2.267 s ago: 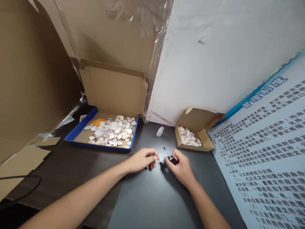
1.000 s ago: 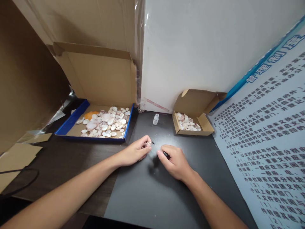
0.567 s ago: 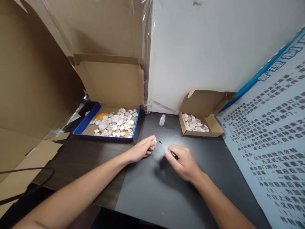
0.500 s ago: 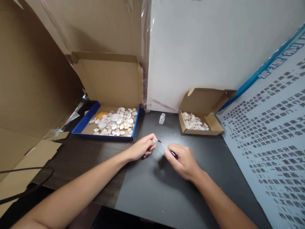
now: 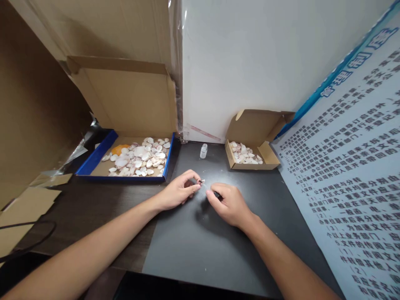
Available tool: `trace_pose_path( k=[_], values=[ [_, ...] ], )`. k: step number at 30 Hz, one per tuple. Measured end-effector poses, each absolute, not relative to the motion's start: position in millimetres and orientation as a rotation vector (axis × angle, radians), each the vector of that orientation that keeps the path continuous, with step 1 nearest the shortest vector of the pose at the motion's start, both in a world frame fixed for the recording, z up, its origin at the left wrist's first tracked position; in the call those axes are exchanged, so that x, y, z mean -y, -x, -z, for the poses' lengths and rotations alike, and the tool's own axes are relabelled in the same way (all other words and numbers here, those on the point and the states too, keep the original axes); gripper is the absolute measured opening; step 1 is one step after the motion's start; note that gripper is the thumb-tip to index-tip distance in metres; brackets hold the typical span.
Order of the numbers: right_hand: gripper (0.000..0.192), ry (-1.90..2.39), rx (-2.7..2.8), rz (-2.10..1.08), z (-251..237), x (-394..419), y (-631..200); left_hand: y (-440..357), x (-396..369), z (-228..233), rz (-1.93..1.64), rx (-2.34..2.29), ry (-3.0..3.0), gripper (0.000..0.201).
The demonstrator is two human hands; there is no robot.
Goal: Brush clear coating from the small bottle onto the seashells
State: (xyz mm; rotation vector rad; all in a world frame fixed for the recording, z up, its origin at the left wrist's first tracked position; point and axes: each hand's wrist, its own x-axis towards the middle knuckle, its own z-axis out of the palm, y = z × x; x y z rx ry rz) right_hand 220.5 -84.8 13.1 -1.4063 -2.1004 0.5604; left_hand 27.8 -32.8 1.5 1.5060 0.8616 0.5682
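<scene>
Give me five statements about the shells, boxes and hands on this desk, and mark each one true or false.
1. The left hand pinches a small shell. True.
2. The right hand is empty. False: it holds a thin dark-handled tool.
3. The blue-edged box holds many shells. True.
4. The small bottle lies inside the small cardboard box. False: it stands on the dark mat beside it.
5. The small cardboard box is empty. False: it holds shells.

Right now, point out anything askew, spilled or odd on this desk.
No spill: the shells stay inside both boxes. One orange piece sits oddly among pale shells in the blue-edged box. Loose cardboard scraps lie crooked at the left edge.
</scene>
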Motion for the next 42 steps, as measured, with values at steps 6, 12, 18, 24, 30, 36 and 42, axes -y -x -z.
trace_pose_path(
  k=[6, 12, 18, 24, 30, 36, 42],
  values=[
    [0.038, 1.456, 2.044, -0.476, -12.2, 84.6, -221.9, -26.6, 32.0, 0.6, -0.564, -0.898, -1.491, 0.025],
    [0.040, 1.586, 2.001, -0.445, -10.0, 84.7, -220.6, -27.2, 31.9, -1.0, -0.566, -0.890, -1.510, 0.022],
    [0.039, 1.459, 2.050, -0.506, -9.0, 84.4, -219.9, -30.2, 35.6, -6.5, -0.610, -0.916, -1.598, 0.019],
    [0.042, 1.587, 1.949, -0.491, -6.6, 82.2, -221.4, -30.5, 36.1, -5.2, -0.662, -0.912, -1.654, 0.016],
    [0.041, 1.494, 1.979, -0.501, -5.3, 81.5, -222.3, -30.2, 35.7, -4.5, -0.682, -0.913, -1.669, 0.015],
    [0.042, 1.469, 1.981, -0.511, -3.1, 78.0, -225.5, -29.7, 35.9, -2.8, -0.598, -0.927, -1.601, 0.021],
    [0.044, 1.573, 1.876, -0.459, -4.9, 77.5, -226.3, -30.9, 35.6, 1.7, -0.576, -0.947, -1.559, 0.028]
  ],
)
